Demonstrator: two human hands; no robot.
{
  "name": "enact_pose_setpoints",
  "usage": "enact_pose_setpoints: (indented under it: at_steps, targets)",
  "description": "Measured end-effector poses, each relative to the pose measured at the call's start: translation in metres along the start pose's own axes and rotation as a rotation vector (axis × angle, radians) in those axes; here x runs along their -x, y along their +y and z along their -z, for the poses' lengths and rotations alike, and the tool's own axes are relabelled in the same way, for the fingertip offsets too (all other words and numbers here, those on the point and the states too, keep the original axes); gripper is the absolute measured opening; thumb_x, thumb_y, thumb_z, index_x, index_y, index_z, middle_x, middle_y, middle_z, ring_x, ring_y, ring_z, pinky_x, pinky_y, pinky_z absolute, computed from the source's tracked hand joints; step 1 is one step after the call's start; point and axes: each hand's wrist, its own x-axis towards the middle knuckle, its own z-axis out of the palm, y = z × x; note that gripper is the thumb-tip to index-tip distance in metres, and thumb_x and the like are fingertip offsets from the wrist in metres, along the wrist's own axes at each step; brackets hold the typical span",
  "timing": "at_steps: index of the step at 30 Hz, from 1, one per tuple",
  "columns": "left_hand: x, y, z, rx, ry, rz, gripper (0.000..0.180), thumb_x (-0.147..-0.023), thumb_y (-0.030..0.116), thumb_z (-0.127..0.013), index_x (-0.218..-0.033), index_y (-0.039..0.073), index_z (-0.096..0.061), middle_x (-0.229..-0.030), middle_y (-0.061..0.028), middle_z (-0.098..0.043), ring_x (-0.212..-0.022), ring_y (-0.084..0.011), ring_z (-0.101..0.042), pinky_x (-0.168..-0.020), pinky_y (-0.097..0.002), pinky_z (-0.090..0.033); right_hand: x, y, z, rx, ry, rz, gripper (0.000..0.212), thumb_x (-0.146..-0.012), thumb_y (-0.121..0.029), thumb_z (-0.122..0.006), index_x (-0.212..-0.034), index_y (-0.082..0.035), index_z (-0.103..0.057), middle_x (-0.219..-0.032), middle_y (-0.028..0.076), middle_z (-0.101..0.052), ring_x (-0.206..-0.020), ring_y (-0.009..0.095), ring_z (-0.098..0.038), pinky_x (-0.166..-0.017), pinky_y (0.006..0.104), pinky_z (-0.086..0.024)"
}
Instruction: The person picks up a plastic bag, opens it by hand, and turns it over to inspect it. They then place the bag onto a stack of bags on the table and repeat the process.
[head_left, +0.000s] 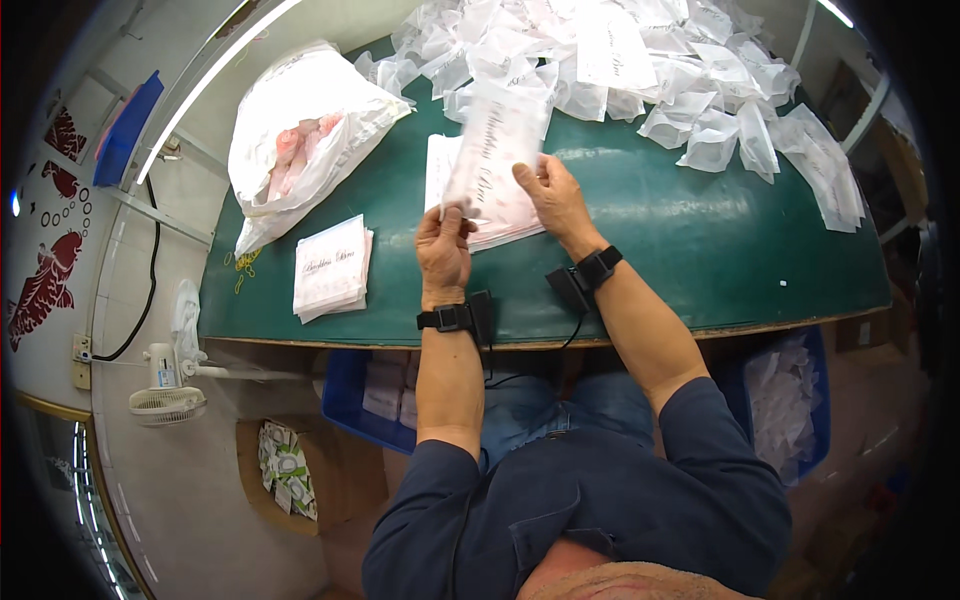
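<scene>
Nearest in the head view: wearer's head [640, 584] at the lower rim, then navy shirt [650, 500]. Left hand [444, 248]: thumb and fingers pinching the lower-left corner of 1 translucent printed pouch [497, 145], which is tilted up over a flat stack [515, 228] on the green table [700, 270]. Right hand [562, 200]: at the pouch's right edge, thumb apart from index; can't tell if it grips the edge. Handling, my read: pouch looks thin, so pinch lightly at edges, hold both sides level, don't crush the middle or it'll likely crease. Lift clear of the stack so no second 1 clings. In the way: 2 black wrist units [482, 318] with hanging cables that could snag the table edge, plus the loose pouch pile [720, 65] close beyond the pouch's top end. Around: open white bag [300, 110] with pink contents and a small printed stack [330, 268] at left, yellow bands [241, 265] by the table edge, 2 blue bins [823, 390] below, white fan [165, 405] and cardboard box [345, 475] lower left.
</scene>
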Motion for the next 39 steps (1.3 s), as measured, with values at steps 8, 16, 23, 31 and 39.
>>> enact_pose_setpoints:
  at_steps: [8, 16, 23, 31, 39]
  targets:
    - [0.059, 0.034, -0.035, -0.149, -0.041, 0.215, 0.022, -0.096, 0.009, -0.067, -0.115, -0.002, -0.065, -0.102, -0.0091, -0.072, -0.087, -0.0147, -0.067, -0.077, -0.0277, -0.055, 0.031, 0.017, 0.057, -0.352, -0.243, -0.201, 0.019, -0.097, -0.019, -0.068, -0.103, 0.000, -0.068, -0.083, 0.002, -0.067, -0.074, 0.008, -0.059, -0.066, 0.0240, -0.049]
    - [0.070, 0.019, -0.017, -0.568, -0.078, 0.213, 0.018, -0.095, 0.014, -0.071, -0.101, -0.003, -0.070, -0.085, -0.0033, -0.071, -0.075, -0.0107, -0.063, -0.067, -0.0244, -0.051, 0.063, -0.027, 0.065, -0.364, -0.444, -0.196, 0.016, -0.096, -0.017, -0.070, -0.091, -0.003, -0.067, -0.072, -0.001, -0.063, -0.064, 0.006, -0.054, -0.058, 0.0225, -0.044]
    - [0.103, 0.014, -0.024, -0.349, -0.126, 0.342, 0.023, -0.095, 0.020, -0.073, -0.096, -0.003, -0.071, -0.080, 0.0008, -0.069, -0.072, -0.0066, -0.060, -0.063, -0.0227, -0.049, 0.079, -0.019, 0.072, -0.351, -0.521, -0.264, 0.018, -0.094, -0.020, -0.073, -0.096, -0.002, -0.069, -0.080, 0.000, -0.066, -0.069, 0.006, -0.057, -0.061, 0.0229, -0.046]
    - [0.103, 0.015, -0.009, -0.301, -0.244, 0.386, 0.022, -0.093, 0.015, -0.074, -0.107, -0.002, -0.071, -0.092, -0.0051, -0.072, -0.078, -0.0102, -0.065, -0.071, -0.0239, -0.054, 0.096, -0.028, 0.066, -0.461, -0.522, -0.324, 0.017, -0.095, -0.018, -0.072, -0.088, -0.003, -0.069, -0.069, -0.003, -0.060, -0.061, 0.005, -0.052, -0.055, 0.0225, -0.043]
    - [0.110, 0.025, -0.026, -0.250, -0.190, 0.399, 0.019, -0.091, 0.013, -0.077, -0.102, -0.001, -0.071, -0.089, -0.0028, -0.071, -0.075, -0.0094, -0.064, -0.068, -0.0233, -0.053, 0.109, -0.017, 0.078, -0.291, -0.556, -0.282, 0.020, -0.096, -0.022, -0.072, -0.093, -0.002, -0.071, -0.074, -0.005, -0.061, -0.067, 0.004, -0.053, -0.060, 0.0219, -0.044]
